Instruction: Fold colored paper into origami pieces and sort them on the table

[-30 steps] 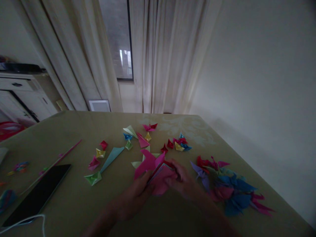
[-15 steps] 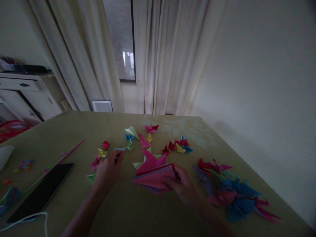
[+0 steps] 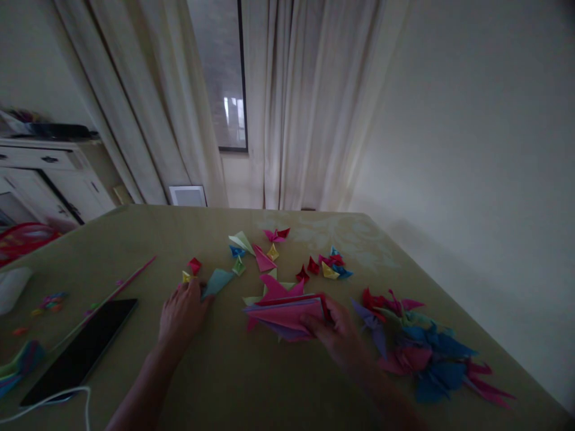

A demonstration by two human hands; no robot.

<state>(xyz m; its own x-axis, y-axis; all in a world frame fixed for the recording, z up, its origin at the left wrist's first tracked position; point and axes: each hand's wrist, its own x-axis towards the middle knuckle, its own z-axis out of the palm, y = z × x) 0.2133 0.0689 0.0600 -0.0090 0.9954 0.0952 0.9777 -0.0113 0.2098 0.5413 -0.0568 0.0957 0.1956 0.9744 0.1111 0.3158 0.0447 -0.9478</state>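
Note:
My right hand [image 3: 336,326] grips a bundle of folded paper planes [image 3: 281,314] at its right end, thumb on the pink outer face. Red and purple layers show at its edges. Behind the bundle lies a pink folded paper [image 3: 274,287], partly hidden. My left hand [image 3: 185,311] reaches low over the table, fingers bent but apart, with nothing visibly held. Its fingertips are at a small yellow folded boat [image 3: 185,276]; a red one [image 3: 194,265] lies just beyond. By the thumb is a teal paper plane [image 3: 218,281]. What lies under the palm is hidden.
Small folded boats [image 3: 330,269] and paper planes [image 3: 264,258] lie across the far table [image 3: 314,224]. On the right is a heap of paper cranes [image 3: 422,353]. At left lie a black tablet [image 3: 85,347], a white cable [image 3: 67,392] and a thin pink-green stick [image 3: 121,284].
My left hand has moved left and down, uncovering more of the teal plane and covering the pink and green boats. My right hand still holds the bundle, now turned slightly.

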